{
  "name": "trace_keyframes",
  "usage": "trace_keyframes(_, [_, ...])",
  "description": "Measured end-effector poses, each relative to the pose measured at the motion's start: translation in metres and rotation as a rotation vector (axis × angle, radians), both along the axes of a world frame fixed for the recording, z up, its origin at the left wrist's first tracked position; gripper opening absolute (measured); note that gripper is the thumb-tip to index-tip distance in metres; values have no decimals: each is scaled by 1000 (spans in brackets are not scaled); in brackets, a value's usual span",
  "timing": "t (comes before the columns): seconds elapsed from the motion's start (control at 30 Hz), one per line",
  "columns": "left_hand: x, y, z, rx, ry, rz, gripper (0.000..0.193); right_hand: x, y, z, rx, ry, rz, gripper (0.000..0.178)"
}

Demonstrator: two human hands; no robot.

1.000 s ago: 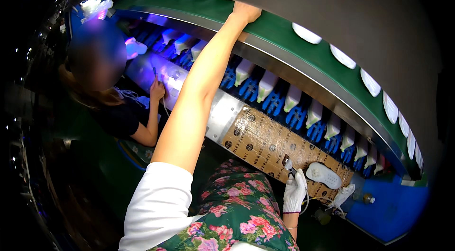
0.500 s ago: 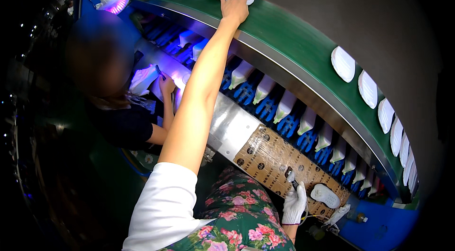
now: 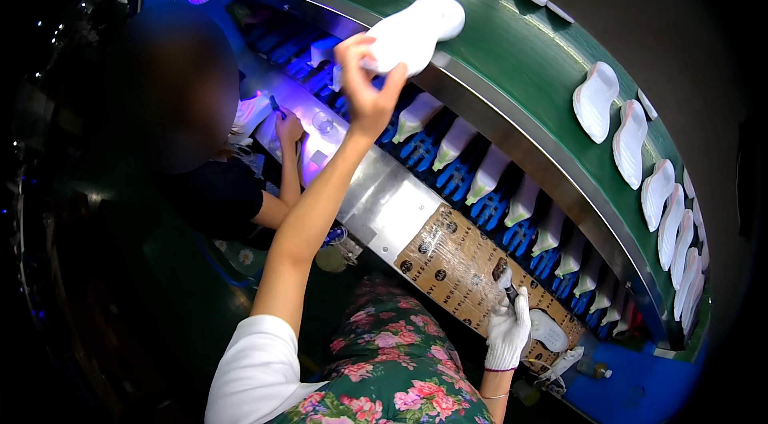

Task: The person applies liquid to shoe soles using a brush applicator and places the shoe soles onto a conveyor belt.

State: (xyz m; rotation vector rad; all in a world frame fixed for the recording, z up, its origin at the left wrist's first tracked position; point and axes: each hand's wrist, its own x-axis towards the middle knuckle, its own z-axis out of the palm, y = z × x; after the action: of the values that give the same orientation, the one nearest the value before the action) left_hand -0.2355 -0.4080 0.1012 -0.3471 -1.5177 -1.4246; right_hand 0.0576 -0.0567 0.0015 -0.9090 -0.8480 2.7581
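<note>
A white shoe sole [image 3: 416, 30], slightly smeared by motion, is gripped between the thumb and fingers of my bare left hand [image 3: 370, 92]. It hangs over the near edge of the green conveyor belt [image 3: 488, 48]. My right hand [image 3: 506, 334], in a white knitted glove, is closed around the handle of a small brush [image 3: 502, 274] whose dark bristles point away from me. Beside that hand, another white sole [image 3: 549, 330] lies on the brown cardboard [image 3: 448, 264] covering the ledge, partly hidden by the glove.
White soles [image 3: 632, 144] line the belt at right and far left. Below the belt runs a rack of pale shoe forms [image 3: 483, 176] on blue holders. At left a co-worker's hand [image 3: 288, 126] holds a tool under violet light. A small bottle [image 3: 594, 368] stands at lower right.
My left hand has drawn back from the far row of soles and now holds one up nearer me. My gloved right hand and the brush have shifted slightly right. The belt's soles have shifted.
</note>
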Motion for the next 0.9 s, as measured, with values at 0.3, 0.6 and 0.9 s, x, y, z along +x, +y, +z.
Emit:
trace_keyframes(0.3, [121, 4, -37, 635, -345, -254, 39, -12, -14, 79, 19, 220, 73, 28])
trace_keyframes(0.6, [196, 118, -146, 736, -1325, -1038, 31, 6, -38, 107, 187, 225, 245, 22])
trace_keyframes(0.9, [285, 141, -144, 990, -1281, -1981, 114, 7, -22, 99, 768, 212, 324, 20])
